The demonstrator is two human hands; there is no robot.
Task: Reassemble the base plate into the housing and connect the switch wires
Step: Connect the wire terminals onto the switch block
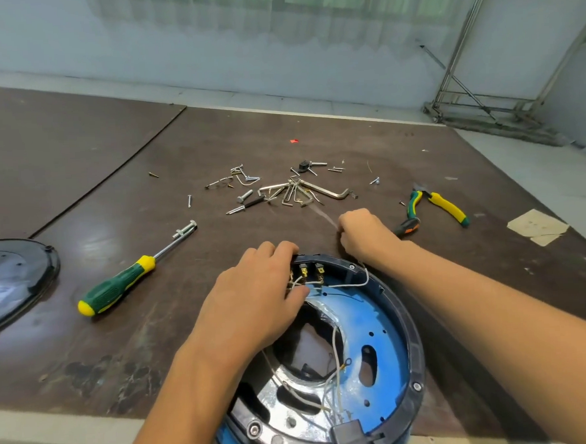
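At the housing (414,353) rim, your left hand (255,298) grips the switch (309,267) steady; your clenched right hand (363,233) apparently pulls its wire (349,285) taut.

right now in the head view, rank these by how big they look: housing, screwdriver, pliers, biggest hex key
1. housing, though it is nearest the camera, which inflates it
2. screwdriver
3. pliers
4. biggest hex key, farthest away
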